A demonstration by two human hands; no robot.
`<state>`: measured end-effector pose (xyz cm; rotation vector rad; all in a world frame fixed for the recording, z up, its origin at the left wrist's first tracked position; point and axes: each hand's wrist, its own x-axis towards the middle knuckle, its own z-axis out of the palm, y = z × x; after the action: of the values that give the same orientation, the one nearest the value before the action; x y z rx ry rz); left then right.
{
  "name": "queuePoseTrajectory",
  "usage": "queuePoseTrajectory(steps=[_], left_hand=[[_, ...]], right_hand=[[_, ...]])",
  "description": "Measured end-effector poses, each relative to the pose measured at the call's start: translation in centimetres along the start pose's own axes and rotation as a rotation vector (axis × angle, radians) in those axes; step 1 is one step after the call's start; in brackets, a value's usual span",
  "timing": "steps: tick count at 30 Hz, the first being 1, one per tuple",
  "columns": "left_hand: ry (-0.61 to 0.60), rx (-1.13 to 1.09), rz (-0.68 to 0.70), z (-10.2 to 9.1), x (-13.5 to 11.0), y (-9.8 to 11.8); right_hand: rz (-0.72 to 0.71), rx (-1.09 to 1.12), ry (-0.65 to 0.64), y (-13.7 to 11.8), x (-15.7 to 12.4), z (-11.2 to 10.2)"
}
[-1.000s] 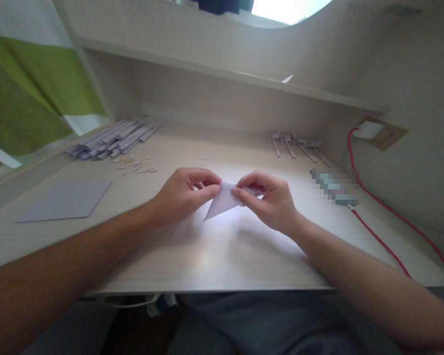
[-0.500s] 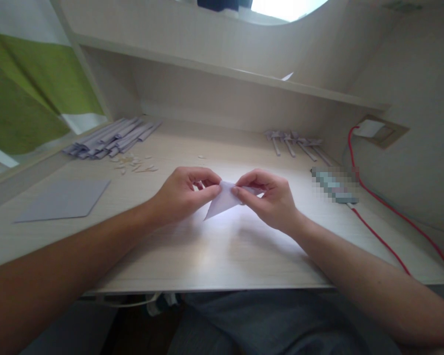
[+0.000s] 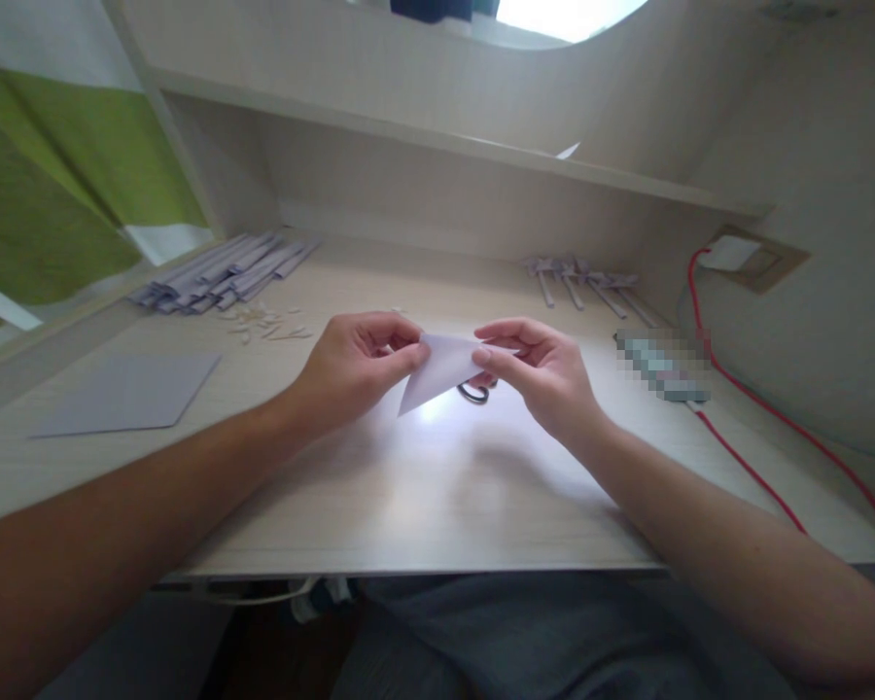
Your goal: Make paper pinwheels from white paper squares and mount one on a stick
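A white folded piece of paper, roughly triangular, is held up above the desk between both hands. My left hand pinches its left corner between thumb and fingers. On the right side, my right hand grips the paper with the thumb in front and the fingers behind. One pointed corner of the sheet hangs down at the lower left. Just below the paper, beside my right fingers, shows a dark ring-shaped handle, perhaps of scissors; the remainder is hidden.
A pile of rolled paper sticks lies at the back left, with small pale scraps before it. Flat paper rests at left. Several small paper pinwheel-like pieces lie back right, near a blurred-out device with a red cable.
Both hands have risen slightly and moved apart, showing more of the paper between them. The dark ring-shaped handle has come into view below it.
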<state>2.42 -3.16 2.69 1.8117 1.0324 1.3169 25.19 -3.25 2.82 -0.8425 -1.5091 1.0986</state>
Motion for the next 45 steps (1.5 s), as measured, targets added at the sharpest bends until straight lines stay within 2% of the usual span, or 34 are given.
queuePoseTrajectory(steps=[6, 16, 23, 33, 45], left_hand=[[0.062, -0.006, -0.002, 0.06, -0.05, 0.35], [0.051, 0.004, 0.002, 0.09, -0.09, 0.16], [0.047, 0.008, -0.006, 0.03, -0.11, 0.16], [0.092, 0.047, 0.013, 0.02, -0.08, 0.11], [0.130, 0.060, 0.008, 0.04, 0.05, -0.04]], right_hand=[[0.073, 0.102, 0.018, 0.37, 0.51, -0.41], [0.041, 0.039, 0.044, 0.56, 0.47, -0.45], [0.039, 0.088, 0.047, 0.61, 0.51, -0.42], [0.087, 0.089, 0.056, 0.92, 0.58, -0.51], [0.016, 0.059, 0.103, 0.71, 0.61, -0.34]])
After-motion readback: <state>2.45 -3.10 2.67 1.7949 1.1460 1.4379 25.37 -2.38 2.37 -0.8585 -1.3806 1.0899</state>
